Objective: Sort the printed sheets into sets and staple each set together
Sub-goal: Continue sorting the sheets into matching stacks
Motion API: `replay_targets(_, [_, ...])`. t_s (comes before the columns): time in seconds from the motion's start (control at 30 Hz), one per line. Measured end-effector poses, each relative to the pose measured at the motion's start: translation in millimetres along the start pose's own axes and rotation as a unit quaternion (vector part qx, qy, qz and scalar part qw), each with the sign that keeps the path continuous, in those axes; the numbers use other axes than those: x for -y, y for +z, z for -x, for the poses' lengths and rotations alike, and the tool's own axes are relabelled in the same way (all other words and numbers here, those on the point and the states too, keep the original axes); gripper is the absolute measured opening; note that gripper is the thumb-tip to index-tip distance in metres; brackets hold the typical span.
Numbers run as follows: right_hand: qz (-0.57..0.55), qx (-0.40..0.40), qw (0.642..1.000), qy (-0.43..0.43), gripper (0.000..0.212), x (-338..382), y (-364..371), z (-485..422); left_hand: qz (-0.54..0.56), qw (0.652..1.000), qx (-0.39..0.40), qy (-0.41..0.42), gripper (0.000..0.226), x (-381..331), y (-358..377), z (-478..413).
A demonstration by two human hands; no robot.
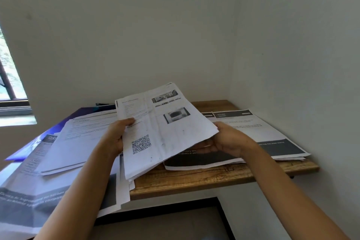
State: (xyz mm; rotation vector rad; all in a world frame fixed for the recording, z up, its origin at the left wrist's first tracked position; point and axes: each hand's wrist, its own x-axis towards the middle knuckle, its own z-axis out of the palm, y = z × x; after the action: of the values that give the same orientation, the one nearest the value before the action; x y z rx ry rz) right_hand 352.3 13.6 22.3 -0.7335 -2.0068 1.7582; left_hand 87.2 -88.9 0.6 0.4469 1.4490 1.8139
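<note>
Running lengthwise away from the body, the sheaf [165, 132] is gripped at both long edges by the left hand [118, 134] and right hand [228, 140]; the dark-banded pile [272, 132] lies nearer the right.

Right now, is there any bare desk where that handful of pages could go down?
Only a wooden strip of table along its front edge, right of the overhanging sheets and in front of the dark-banded stacks. A sliver shows at the far edge. Elsewhere is overlapping paper.
</note>
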Motion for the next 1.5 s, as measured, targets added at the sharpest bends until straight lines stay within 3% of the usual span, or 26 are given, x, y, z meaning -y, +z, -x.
replay_targets(0.07, [-0.093,-0.064,0.993,0.028,0.034,4,-16,-9,-0.004,1.0,-0.004,0.013,0.021,1,3,1])
replay_targets(0.17, [-0.149,-0.005,0.986,0.072,0.065,3,-26,-24,-0.027,0.998,-0.004,0.055,0.01,5,14,4])
replay_targets(0.23, [-0.119,0.024,0.99,0.071,0.056,0,-24,-33,-0.048,0.995,0.005,0.083,0.013,9,20,6])
replay_targets(0.33, [-0.056,-0.017,0.997,0.056,0.028,-5,-26,-39,-0.082,0.988,0.034,0.126,0.015,14,24,8])
replay_targets(0.43, [-0.043,-0.099,0.994,0.029,0.029,-7,-38,-39,-0.106,0.981,0.077,0.143,0.019,17,24,9])
replay_targets(0.57, [0.011,-0.202,0.978,0.041,0.029,-13,-62,-35,-0.162,0.971,0.098,0.144,0.043,23,24,8])
replay_targets(0.67, [0.096,-0.24,0.964,0.062,0.028,-22,-69,-34,-0.191,0.965,0.12,0.131,0.019,28,27,8])
replay_targets(0.73, [0.131,-0.247,0.958,0.064,0.027,-25,-67,-33,-0.218,0.959,0.129,0.128,0.016,29,28,8])
replay_targets(0.87, [0.222,-0.225,0.946,0.071,0.017,-28,-60,-36,-0.269,0.943,0.142,0.135,0.048,33,27,6])
replay_targets(1.0, [0.298,-0.204,0.929,0.079,0.028,-29,-54,-38,-0.265,0.947,0.145,0.108,0.055,34,30,6])
replay_targets(1.2, [0.206,-0.181,0.959,0.067,0.039,-28,-51,-42,-0.3,0.94,0.128,0.101,0.057,37,28,0])
replay_targets(1.33, [0.09,-0.234,0.965,0.08,0.056,-27,-48,-43,-0.28,0.949,0.118,0.088,0.058,37,29,0])
replay_targets(1.5, [0.012,-0.238,0.97,0.039,0.036,-16,-45,-37,-0.173,0.975,0.135,0.038,0.05,32,29,5])
